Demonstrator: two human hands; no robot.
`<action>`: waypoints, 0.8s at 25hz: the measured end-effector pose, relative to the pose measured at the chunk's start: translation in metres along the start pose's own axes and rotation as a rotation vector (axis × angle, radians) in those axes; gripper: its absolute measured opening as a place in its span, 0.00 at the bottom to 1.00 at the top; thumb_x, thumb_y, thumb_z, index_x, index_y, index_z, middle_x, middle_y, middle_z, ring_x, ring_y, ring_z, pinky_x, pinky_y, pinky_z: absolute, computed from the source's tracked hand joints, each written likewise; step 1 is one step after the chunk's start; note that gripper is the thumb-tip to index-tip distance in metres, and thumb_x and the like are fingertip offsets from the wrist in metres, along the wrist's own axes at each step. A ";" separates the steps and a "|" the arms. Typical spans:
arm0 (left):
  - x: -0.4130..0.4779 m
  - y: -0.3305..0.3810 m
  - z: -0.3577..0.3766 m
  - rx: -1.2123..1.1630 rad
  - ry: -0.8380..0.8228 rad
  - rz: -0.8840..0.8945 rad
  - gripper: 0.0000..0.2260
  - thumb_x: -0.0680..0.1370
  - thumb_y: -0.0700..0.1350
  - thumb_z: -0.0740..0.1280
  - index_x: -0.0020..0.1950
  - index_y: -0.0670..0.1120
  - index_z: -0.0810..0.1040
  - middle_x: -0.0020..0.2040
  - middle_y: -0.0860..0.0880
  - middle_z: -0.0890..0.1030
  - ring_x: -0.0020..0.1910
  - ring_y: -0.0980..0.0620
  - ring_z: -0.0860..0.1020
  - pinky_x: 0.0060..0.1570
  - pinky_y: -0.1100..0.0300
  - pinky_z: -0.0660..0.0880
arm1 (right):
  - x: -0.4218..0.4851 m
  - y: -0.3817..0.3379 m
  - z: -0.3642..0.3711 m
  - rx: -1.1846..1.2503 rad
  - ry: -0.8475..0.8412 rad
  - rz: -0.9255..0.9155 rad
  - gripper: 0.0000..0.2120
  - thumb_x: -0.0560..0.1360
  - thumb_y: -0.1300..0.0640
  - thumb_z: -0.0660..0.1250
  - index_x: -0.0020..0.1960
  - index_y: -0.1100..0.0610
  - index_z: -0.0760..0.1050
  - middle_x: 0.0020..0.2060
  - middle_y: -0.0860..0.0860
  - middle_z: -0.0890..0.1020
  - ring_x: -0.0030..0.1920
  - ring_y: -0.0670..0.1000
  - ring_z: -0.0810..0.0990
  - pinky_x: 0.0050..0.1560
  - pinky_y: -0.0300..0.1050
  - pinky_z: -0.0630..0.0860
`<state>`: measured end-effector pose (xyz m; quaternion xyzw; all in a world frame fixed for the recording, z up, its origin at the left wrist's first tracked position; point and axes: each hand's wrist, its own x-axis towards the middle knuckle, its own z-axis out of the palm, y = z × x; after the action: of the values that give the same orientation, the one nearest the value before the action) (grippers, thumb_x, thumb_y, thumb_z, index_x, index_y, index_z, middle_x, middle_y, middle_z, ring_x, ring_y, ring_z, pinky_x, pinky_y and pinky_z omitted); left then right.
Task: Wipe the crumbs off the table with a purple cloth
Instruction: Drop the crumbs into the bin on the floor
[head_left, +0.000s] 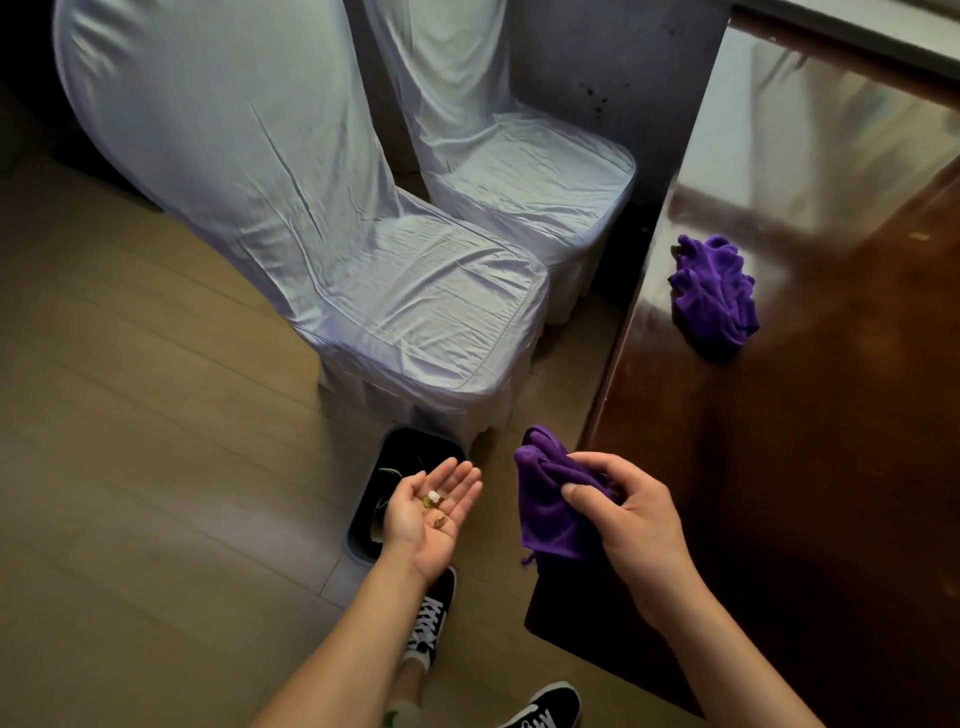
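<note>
The table (810, 364) is shiny dark wood. 2 purple cloths (550, 512) (714, 293) look soft and fuzzy. The chair covers (415, 291) are smooth, silky cloth.

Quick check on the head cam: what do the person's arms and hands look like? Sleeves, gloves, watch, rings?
Both forearms are bare up to the frame edge, with no sleeves in view. The left hand and right hand wear no gloves. No watch, wristband or bracelet shows on either wrist, and no rings are visible on the fingers. No markings or tattoos are visible.
</note>
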<state>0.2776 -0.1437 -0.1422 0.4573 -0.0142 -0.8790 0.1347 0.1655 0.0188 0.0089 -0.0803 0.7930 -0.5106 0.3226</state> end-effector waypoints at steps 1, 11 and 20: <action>0.001 0.010 -0.007 -0.004 0.019 0.035 0.18 0.80 0.44 0.56 0.59 0.33 0.76 0.52 0.33 0.83 0.52 0.36 0.82 0.49 0.45 0.81 | 0.001 0.000 0.003 -0.012 -0.003 -0.009 0.13 0.72 0.63 0.73 0.52 0.48 0.82 0.49 0.48 0.84 0.49 0.50 0.83 0.54 0.60 0.80; 0.026 0.066 -0.034 0.046 0.155 0.197 0.18 0.80 0.45 0.54 0.58 0.34 0.76 0.53 0.34 0.82 0.56 0.37 0.80 0.57 0.46 0.77 | 0.020 0.000 0.021 -0.015 0.031 -0.018 0.14 0.72 0.60 0.74 0.54 0.46 0.82 0.50 0.46 0.83 0.49 0.48 0.82 0.54 0.59 0.81; 0.052 0.067 -0.032 0.447 0.283 0.307 0.19 0.81 0.47 0.55 0.58 0.37 0.79 0.54 0.39 0.82 0.57 0.45 0.80 0.55 0.55 0.74 | 0.023 0.002 0.025 0.003 0.048 -0.023 0.14 0.72 0.60 0.74 0.53 0.43 0.82 0.49 0.45 0.83 0.49 0.48 0.83 0.52 0.60 0.82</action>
<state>0.2904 -0.2185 -0.1928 0.5861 -0.2570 -0.7510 0.1625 0.1626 -0.0096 -0.0095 -0.0767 0.7986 -0.5173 0.2978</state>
